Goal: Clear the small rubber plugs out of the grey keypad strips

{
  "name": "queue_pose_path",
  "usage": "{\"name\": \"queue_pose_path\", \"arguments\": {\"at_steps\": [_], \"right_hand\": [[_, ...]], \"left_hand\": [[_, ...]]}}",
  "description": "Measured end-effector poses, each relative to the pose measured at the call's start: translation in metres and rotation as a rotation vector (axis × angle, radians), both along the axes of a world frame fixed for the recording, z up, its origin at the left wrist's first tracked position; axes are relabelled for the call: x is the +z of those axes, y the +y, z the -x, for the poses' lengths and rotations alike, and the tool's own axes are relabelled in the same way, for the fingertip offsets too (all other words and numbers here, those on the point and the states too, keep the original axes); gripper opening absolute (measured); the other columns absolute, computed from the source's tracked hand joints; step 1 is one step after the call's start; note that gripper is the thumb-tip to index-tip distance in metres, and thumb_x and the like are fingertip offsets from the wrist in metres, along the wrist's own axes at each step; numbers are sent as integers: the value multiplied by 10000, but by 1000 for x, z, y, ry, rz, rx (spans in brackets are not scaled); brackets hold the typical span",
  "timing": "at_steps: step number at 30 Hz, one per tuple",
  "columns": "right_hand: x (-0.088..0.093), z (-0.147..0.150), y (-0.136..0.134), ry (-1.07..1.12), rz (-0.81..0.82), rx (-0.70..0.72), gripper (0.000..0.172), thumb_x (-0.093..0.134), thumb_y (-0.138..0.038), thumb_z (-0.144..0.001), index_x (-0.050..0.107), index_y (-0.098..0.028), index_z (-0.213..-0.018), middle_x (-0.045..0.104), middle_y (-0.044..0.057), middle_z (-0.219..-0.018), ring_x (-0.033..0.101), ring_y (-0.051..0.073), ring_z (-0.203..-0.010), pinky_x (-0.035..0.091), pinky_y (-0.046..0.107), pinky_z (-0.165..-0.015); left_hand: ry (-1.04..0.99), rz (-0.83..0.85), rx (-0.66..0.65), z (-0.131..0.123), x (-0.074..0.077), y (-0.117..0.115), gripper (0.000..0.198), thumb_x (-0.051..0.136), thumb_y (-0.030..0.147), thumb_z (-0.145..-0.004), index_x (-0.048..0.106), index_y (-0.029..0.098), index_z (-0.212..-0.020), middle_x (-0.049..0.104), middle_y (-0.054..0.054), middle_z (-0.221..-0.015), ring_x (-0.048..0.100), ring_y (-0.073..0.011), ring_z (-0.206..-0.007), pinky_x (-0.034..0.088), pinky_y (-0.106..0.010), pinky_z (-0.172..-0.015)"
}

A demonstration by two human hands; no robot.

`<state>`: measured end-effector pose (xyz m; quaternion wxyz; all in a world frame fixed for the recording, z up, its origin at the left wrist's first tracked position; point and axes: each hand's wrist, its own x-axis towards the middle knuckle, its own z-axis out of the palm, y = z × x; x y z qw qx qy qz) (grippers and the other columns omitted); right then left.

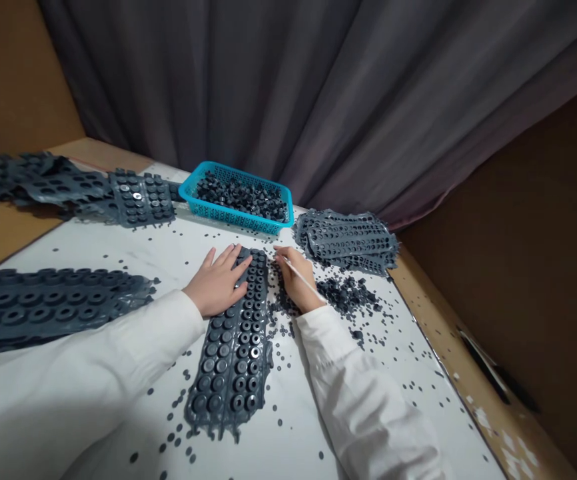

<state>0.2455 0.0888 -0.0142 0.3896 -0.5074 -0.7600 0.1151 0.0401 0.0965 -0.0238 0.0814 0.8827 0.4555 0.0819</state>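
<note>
A dark grey molded rubber sheet (236, 360) with rows of round raised parts lies lengthwise in front of me; several parts show centre holes. My left hand (218, 283) rests flat on its upper left side, fingers spread. Beside the sheet's upper right edge, my right hand (296, 277) is closed around a thin white stick (301, 275), held like a pen. The stick's tip is close to the sheet's edge; whether it touches is too small to tell. Small black discs are scattered around the sheet.
Behind stands a blue plastic basket (233, 225) of small dark rubber pieces. Perforated grey sheets (351, 237) are stacked at right, near a pile of black pieces (351, 293). More molded sheets (43, 303) lie at left. A grey curtain (268, 87) hangs behind the table.
</note>
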Motion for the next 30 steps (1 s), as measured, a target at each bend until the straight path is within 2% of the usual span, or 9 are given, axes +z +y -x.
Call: {"name": "queue_pose_path", "arguments": {"at_steps": [2, 4, 8, 15, 21, 24, 27, 30], "right_hand": [[1, -1, -1, 82, 33, 13, 182, 455, -345, -941, 575, -211, -967, 676, 117, -1121, 636, 242, -1034, 484, 397, -890], [0, 1, -3, 130, 78, 117, 172, 489, -360, -929, 577, -213, -941, 670, 110, -1145, 631, 232, -1062, 480, 386, -911], [-5, 7, -5, 114, 127, 222, 164, 515, -360, -921, 586, -214, -941, 678, 101, -1120, 626, 222, -1062, 474, 381, -924], [-10, 8, 4, -69, 40, 177, 199, 460, -332, -943, 608, -211, -997, 688, 98, -1012, 624, 226, -962, 495, 367, -849], [-7, -4, 4, 40, -31, -53, 206, 440, -334, -939, 589, -197, -980, 693, 120, -1040, 647, 256, -967, 495, 401, -857], [-6, -9, -2, 125, 52, 29, 184, 467, -354, -931, 575, -204, -931, 709, 97, -1036, 674, 231, -966, 518, 359, -822], [-5, -8, -6, 220, 151, 140, 182, 515, -375, -907, 571, -204, -886, 706, 102, -1057, 659, 229, -1044, 512, 354, -853], [-5, -6, -8, 221, 174, 173, 182, 522, -380, -904, 570, -206, -886, 702, 108, -1071, 655, 225, -1055, 505, 366, -876]], "left_hand": [[12, 2, 2, 0, 0, 0, 566, 354, 372, -917, 323, 189, -1452, 167, -146, -1557, 142, -290, -1438, 131, -555, -1127], [20, 3, 7, 0, 0, 0, 569, 356, 372, -917, 321, 186, -1453, 165, -149, -1557, 138, -290, -1438, 131, -550, -1129], [42, 8, 7, -1, 2, 0, 577, 361, 379, -920, 309, 177, -1458, 147, -168, -1557, 124, -303, -1438, 127, -550, -1130], [69, 28, 20, -3, 5, -1, 573, 367, 369, -925, 296, 187, -1464, 130, -152, -1562, 104, -299, -1441, 116, -546, -1135], [60, 36, 20, -2, 5, -1, 566, 359, 381, -928, 297, 207, -1464, 118, -128, -1566, 98, -293, -1442, 118, -550, -1136], [68, 56, 20, -2, 6, -1, 566, 345, 387, -932, 288, 211, -1467, 104, -125, -1569, 84, -289, -1444, 110, -549, -1137], [69, 61, 23, -2, 6, 0, 567, 348, 380, -930, 288, 207, -1467, 99, -130, -1570, 81, -292, -1444, 108, -551, -1136], [63, 53, 21, -2, 5, 0, 569, 353, 382, -927, 290, 210, -1466, 104, -127, -1570, 84, -291, -1445, 112, -550, -1136]]}}
